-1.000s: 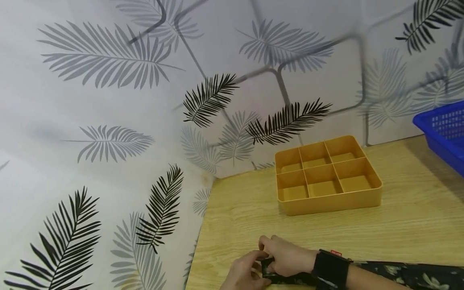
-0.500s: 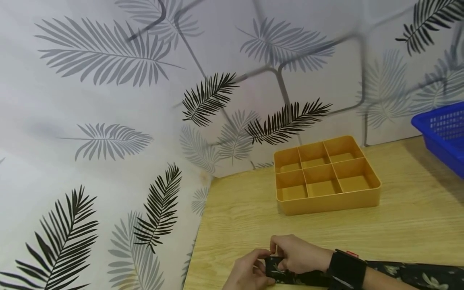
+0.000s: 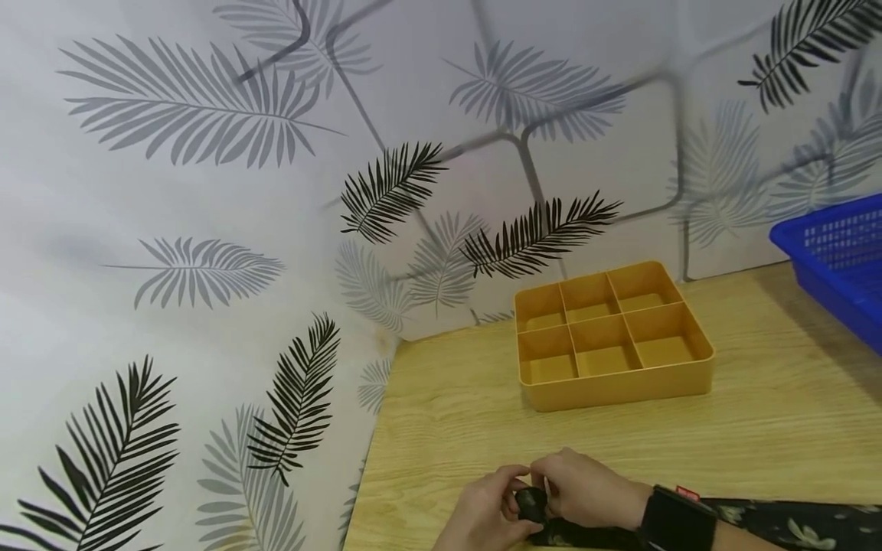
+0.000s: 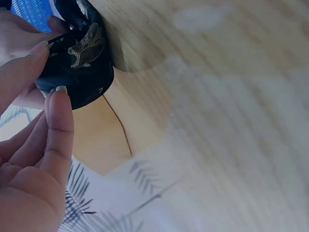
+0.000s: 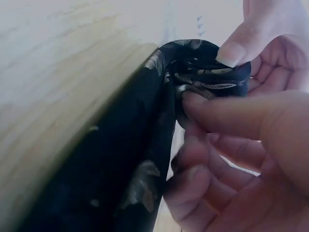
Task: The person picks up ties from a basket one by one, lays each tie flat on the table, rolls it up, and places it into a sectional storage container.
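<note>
Floral cloth (image 5: 128, 142), end pinched in both hands (image 3: 484, 509); table edge (image 3: 373, 459) leftward, tray (image 3: 620, 389) apart beyond

This looks like a home, with its leaf-print wall covering (image 3: 310, 222) and wood-grain tabletop (image 3: 448, 413).

The cloth strip (image 3: 792, 522) is black, scattered with pale, faintly golden leafy motifs. I see yellowish-tan wood grain streaking the worktop (image 3: 448, 428), and plain orange-yellow all over the divided tray (image 3: 616, 389). The basket (image 3: 830, 287) is bright blue with a gridded pattern. Black and grey fronds and grey lines cover the whitish wall covering (image 3: 406, 92). The black wristband (image 3: 678, 522) shows a red tag (image 3: 687, 493).
</note>
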Demonstrator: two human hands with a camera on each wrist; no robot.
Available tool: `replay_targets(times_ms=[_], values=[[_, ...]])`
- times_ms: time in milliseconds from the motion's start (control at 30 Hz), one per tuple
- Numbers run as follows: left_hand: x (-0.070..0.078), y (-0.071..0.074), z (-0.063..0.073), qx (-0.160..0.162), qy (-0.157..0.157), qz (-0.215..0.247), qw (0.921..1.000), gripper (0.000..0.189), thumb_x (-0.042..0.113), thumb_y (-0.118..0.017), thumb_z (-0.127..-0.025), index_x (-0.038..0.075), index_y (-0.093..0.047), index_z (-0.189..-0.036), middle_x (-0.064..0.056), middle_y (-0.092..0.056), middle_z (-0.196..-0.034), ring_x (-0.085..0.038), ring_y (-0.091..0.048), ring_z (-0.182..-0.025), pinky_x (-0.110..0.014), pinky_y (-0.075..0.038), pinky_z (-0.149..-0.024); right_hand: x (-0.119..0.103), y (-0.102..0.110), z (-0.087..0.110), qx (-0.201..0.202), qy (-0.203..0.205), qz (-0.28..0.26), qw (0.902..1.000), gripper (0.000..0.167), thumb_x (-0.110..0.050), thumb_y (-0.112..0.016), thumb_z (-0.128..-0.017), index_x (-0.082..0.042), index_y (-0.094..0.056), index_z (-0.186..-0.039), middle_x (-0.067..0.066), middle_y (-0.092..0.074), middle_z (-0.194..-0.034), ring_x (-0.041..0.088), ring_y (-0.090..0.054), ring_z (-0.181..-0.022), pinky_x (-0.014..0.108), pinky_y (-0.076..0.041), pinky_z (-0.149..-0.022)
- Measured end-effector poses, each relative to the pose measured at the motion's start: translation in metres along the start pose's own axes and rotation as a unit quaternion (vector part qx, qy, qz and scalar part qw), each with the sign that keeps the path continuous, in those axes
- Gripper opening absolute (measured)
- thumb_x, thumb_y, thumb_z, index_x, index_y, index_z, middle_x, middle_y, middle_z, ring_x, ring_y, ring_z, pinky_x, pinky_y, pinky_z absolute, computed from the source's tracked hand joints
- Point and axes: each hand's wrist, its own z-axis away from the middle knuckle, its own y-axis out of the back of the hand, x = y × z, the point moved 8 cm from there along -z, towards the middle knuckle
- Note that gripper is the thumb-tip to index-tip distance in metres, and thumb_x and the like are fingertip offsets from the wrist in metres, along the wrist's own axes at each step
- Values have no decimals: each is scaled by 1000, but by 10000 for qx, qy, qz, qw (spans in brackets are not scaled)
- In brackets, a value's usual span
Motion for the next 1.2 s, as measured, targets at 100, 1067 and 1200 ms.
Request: replay_targets(times_ms=[100, 1067, 1200], values=[[5, -1, -1, -34, 36, -480, 9988, 58, 24, -84, -80, 8, -59, -129, 2, -72, -101, 5, -56, -76, -11, -48, -71, 3, -2, 4, -125, -196, -622, 9978, 8, -6, -68, -88, -14, -67, -88, -8, -60, -69, 3, -51, -54, 21, -43, -54], [-4, -25, 1, -401, 217, 406, 9981, 60, 15, -86, -76, 6, -57, -128, 1, -62, -92, 7, -49, -68, -11, -45, -61, 15, -12, 20, -10, -908, -2332, 9682, 12, -17, -56, -95, -5, -56, -98, 4, -57, -73, 18, -55, -59, 27, -45, -55], [1, -24, 1, -1, -168, -85, 9998, 59, 24, -86, -78, 3, -56, -125, 0, -63, -91, 8, -47, -68, -9, -42, -60, 14, -10, 20, 138, -781, -2158, 9732, 9, -15, -56, -95, -6, -54, -96, 3, -58, -73, 16, -56, -59, 26, -44, -56]])
